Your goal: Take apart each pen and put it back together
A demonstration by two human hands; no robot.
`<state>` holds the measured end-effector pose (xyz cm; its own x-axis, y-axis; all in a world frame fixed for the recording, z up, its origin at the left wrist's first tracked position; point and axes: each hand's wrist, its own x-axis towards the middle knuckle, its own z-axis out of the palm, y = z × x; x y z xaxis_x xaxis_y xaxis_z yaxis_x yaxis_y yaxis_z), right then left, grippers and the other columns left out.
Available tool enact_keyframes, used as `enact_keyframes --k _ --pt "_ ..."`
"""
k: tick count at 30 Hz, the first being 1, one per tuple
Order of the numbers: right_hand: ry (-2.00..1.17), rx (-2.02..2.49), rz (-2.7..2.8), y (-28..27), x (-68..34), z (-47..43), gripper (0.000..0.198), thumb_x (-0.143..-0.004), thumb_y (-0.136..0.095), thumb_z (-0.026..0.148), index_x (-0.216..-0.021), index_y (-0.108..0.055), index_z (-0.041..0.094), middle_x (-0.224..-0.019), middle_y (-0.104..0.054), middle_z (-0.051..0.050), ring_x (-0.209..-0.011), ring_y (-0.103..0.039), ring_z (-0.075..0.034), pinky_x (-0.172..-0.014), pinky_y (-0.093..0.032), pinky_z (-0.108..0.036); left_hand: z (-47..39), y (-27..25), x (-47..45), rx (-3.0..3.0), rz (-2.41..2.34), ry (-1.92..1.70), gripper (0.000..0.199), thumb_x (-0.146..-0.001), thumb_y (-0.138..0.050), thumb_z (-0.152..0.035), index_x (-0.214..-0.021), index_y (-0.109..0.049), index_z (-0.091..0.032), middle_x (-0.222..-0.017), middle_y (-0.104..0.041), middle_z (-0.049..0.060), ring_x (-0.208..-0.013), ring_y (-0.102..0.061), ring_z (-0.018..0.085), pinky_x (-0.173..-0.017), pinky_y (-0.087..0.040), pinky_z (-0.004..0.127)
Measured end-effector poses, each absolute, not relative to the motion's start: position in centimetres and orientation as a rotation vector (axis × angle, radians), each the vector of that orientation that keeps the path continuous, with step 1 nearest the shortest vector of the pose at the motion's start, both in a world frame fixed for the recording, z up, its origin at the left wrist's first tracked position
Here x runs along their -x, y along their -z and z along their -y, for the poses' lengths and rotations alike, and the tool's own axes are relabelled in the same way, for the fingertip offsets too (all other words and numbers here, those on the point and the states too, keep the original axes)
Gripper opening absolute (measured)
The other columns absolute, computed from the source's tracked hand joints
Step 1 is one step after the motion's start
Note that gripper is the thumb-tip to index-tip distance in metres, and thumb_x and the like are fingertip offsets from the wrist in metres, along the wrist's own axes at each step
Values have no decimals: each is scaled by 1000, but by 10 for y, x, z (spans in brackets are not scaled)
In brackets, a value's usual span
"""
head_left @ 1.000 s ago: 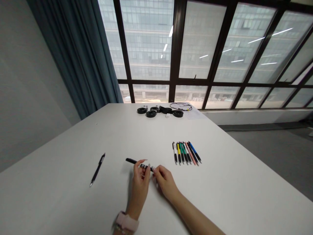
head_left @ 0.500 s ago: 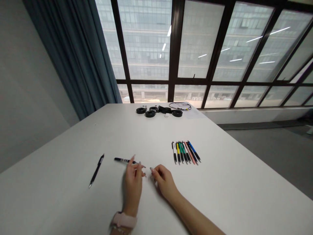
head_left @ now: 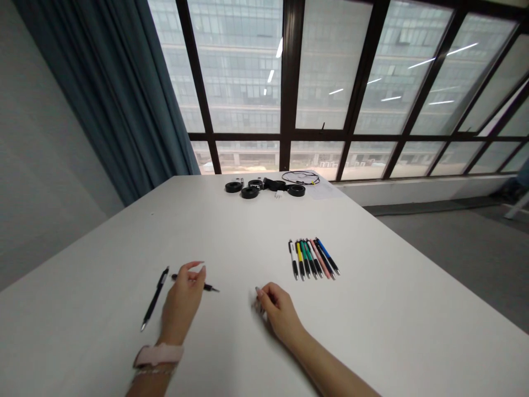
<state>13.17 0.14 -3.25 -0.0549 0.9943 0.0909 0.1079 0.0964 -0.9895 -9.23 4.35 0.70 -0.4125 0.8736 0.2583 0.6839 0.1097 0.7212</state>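
Nearest, a smooth pink band (head_left: 159, 354) is worn on the left wrist. The left hand (head_left: 182, 303) is held half-curled, thumb and index tips slightly parted, over a slim black pen (head_left: 211, 288); the pen's tapered tip is shown to the right, and whether it is gripped by hidden fingers cannot be told. The right hand (head_left: 280, 310) is nearly closed, thumb laid on bent fingers; what may be pinched there is blurred. Just left of the left hand, a second black pen (head_left: 155, 298) with a shiny tip is laid slantwise on the smooth, matt white surface (head_left: 252, 237). Beyond, to the right, slender pens (head_left: 311, 258) in white, yellow, green, pink and blue are lined up. Farther off, round black rolls (head_left: 250, 193) are grouped, backed by pleated blue curtain fabric (head_left: 124, 99) and dark-framed glass panes (head_left: 239, 71).
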Motion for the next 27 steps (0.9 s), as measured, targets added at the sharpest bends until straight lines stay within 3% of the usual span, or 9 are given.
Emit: enact_keyframes --k 5,12,16,21,24,27 --pt "-1123 1206 1365 32 -133 -1 42 -87 -53 59 -68 -52 21 -61 -50 3 -61 -46 -14 -59 -35 -27 -33 -8 86 -1792 -2447 -422 45 -96 -34 -45 -127 -52 -18 -92 -75 10 -79 -71 27 -59 -41 31" --pt "-1105 1194 1338 35 -133 -2 36 -89 -54 53 -74 -60 20 -66 -55 0 -66 -52 -17 -64 -39 -28 -31 -8 87 -1885 -2488 -180 58 -97 -28 -51 -136 -46 -12 -93 -77 17 -89 -73 34 -68 -47 37" --pt "-1059 1170 1328 38 -133 -2 33 -87 -58 50 -78 -65 20 -70 -58 0 -67 -53 -16 -64 -41 -28 -26 -8 91 -1846 -2469 -181 62 -95 -30 -52 -136 -49 -10 -100 -77 20 -94 -72 36 -71 -49 39" --pt "-1046 1130 1305 40 -132 -2 25 -81 -66 44 -85 -70 20 -73 -61 0 -67 -52 -15 -65 -42 -28 -21 -11 92 -1801 -2423 -250 49 -93 -34 -37 -131 -56 -15 -101 -77 16 -97 -72 35 -72 -48 38" --pt "-1083 1108 1301 38 -133 -2 22 -78 -68 40 -82 -70 19 -71 -61 0 -67 -53 -16 -68 -44 -29 -23 -5 90 -1763 -2328 -500 40 -88 -39 -36 -114 -65 -19 -87 -77 10 -83 -72 30 -64 -47 34" --pt "-1099 1081 1308 35 -134 -1 18 -76 -69 36 -82 -71 19 -74 -64 -1 -68 -54 -16 -68 -45 -29 -26 7 80 -1520 -1992 -981 35 -82 -47 -44 -96 -68 -21 -61 -69 2 -55 -64 21 -51 -42 28"
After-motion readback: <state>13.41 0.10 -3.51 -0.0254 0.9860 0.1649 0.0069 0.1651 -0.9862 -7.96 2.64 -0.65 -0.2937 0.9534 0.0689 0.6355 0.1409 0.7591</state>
